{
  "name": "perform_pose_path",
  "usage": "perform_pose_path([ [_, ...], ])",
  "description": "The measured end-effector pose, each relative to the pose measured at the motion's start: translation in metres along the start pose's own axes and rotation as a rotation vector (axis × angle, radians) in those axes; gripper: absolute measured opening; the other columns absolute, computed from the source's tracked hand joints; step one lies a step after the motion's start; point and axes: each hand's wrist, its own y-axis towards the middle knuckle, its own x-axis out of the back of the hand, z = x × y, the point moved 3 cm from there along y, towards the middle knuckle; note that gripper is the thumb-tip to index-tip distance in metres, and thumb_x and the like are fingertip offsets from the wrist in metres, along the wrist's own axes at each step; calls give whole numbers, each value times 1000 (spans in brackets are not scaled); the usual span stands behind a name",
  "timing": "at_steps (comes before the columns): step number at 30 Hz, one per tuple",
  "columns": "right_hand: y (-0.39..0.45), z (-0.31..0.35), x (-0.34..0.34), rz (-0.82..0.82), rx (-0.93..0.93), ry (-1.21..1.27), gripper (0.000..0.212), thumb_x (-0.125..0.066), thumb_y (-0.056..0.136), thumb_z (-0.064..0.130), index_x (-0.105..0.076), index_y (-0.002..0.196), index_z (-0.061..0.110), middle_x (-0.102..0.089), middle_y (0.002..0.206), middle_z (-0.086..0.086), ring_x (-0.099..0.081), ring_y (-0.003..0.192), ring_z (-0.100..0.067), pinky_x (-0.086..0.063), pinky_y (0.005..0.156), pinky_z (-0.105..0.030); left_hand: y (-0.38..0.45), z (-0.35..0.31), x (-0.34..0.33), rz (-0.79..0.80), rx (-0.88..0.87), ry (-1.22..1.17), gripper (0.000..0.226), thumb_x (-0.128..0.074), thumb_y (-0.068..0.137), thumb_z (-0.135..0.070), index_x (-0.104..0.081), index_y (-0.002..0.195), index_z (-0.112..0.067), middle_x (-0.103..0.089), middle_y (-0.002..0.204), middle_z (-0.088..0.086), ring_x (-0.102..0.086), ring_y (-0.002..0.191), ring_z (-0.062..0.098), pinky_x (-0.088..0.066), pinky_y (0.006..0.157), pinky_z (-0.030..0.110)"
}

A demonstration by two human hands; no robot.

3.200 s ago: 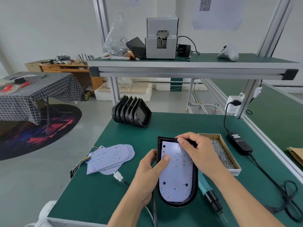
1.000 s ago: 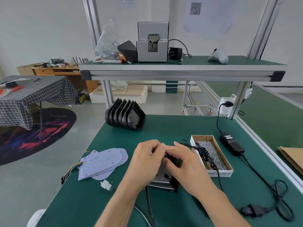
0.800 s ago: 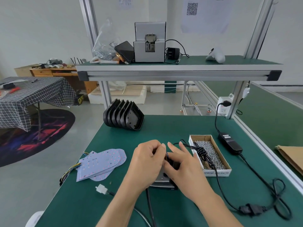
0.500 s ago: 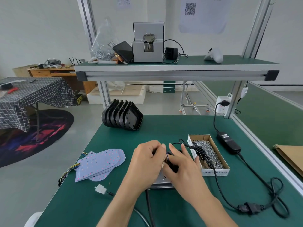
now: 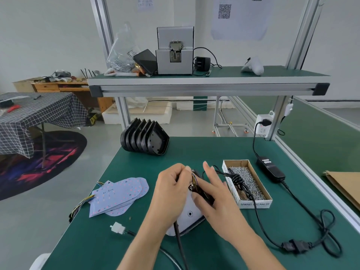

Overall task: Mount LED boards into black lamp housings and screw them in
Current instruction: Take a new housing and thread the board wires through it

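A black lamp housing (image 5: 203, 193) stands tilted up on the green bench (image 5: 194, 151), with a pale LED board (image 5: 190, 213) against it, one screw hole showing. My left hand (image 5: 171, 191) pinches the board's coloured wires (image 5: 193, 177) at the housing's top edge. My right hand (image 5: 214, 193) holds the housing from the right, thumb on its near face, index finger stretched upward. A fanned stack of spare LED boards (image 5: 118, 195) lies to the left. Several empty black housings (image 5: 144, 140) stand nested at the back.
A cardboard box of screws (image 5: 246, 184) sits right of my hands, with a knotted black cable (image 5: 236, 178) lying across it. A power adapter (image 5: 270, 169) and its cord run along the right. A white connector (image 5: 117, 228) lies front left. A screw feeder (image 5: 175, 51) stands on the shelf.
The housing and board, flat on the bench 3.2 s ago, now stand tilted between my hands. Over the last second my right fingers have spread and lifted slightly; my left hand stays on the wires.
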Motion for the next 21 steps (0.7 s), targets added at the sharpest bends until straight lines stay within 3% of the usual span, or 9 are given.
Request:
perform_pose_path([
  [2, -1, 5, 4, -74, -2, 222, 47, -69, 100, 30, -59, 138, 56, -19, 167, 30, -25, 154, 0, -23, 124, -62, 0, 1, 1, 9, 4, 0, 38, -50, 98, -31, -36, 67, -14, -33, 59, -11, -26, 57, 12, -27, 50, 22],
  [3, -1, 7, 5, -106, -5, 248, 43, -72, 99, 28, -64, 131, 56, -26, 165, 32, -28, 152, 3, -23, 124, -61, 0, 2, 2, 15, 12, 2, 39, -49, 98, -33, -36, 67, -13, -32, 59, -10, -26, 57, 13, -26, 51, 24],
  [5, 1, 8, 4, -118, -11, 195, 34, -72, 98, 29, -69, 120, 54, -33, 158, 34, -20, 152, 9, -15, 128, -57, -1, 4, 3, 28, 26, -3, 39, -50, 97, -34, -36, 66, -15, -33, 59, -9, -26, 58, 14, -26, 51, 26],
  [8, 5, 7, 8, -91, -54, 60, 23, -72, 97, 35, -75, 104, 57, -32, 154, 37, -18, 154, 4, -2, 128, -55, -3, 4, 2, 49, 20, 22, 41, -52, 100, -25, -35, 64, -19, -32, 58, -11, -25, 56, 13, -25, 48, 22],
  [11, 7, 11, 12, -63, -106, 45, 38, -73, 96, 36, -67, 88, 73, -34, 159, 28, -16, 157, -2, 2, 128, -56, -3, 0, -1, 34, -1, 32, 41, -53, 99, -25, -36, 63, -20, -32, 57, -13, -25, 54, 10, -25, 47, 19],
  [14, 8, 13, 10, -70, -142, -61, 27, -72, 97, 37, -70, 92, 64, -27, 163, 27, -10, 159, -4, 11, 126, -52, -3, -2, -3, 9, -3, 30, 48, -54, 101, -21, -35, 57, -27, -31, 54, -14, -25, 53, 8, -25, 48, 18],
  [17, 5, 9, 6, -100, -171, -131, 19, -70, 97, 38, -75, 105, 54, -17, 159, 34, -7, 159, -4, 10, 125, -52, -5, -2, -2, 6, 3, 49, 49, -54, 102, -20, -34, 57, -28, -30, 54, -13, -24, 53, 9, -25, 48, 20],
  [21, 2, 9, 0, -141, -145, -37, 31, -72, 94, 36, -67, 88, 66, -16, 156, 36, -7, 157, 1, 9, 126, -52, -6, -3, -1, -1, -7, 34, 45, -55, 101, -22, -33, 62, -21, -29, 56, -13, -24, 55, 11, -23, 49, 22],
])
